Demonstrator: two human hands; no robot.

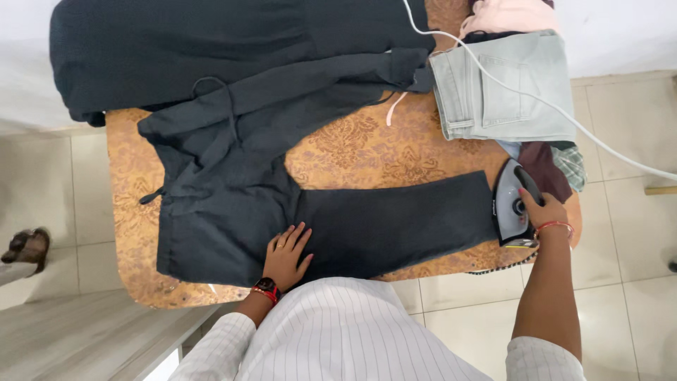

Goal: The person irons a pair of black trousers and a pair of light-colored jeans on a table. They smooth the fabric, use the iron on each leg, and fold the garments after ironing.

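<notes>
Left hand [285, 255] flat, fingers spread; right hand [541, 209] apparently gripping.

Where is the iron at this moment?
The iron is at the table's right end, beside the dark trouser leg, under the right hand.

Folded pale green jeans [504, 88] sit at the far corner of the board, with a pink cloth [509, 14] behind them. A brown sandal [27, 247] (only partly showing) rests on the tiled floor [627, 141].
</notes>
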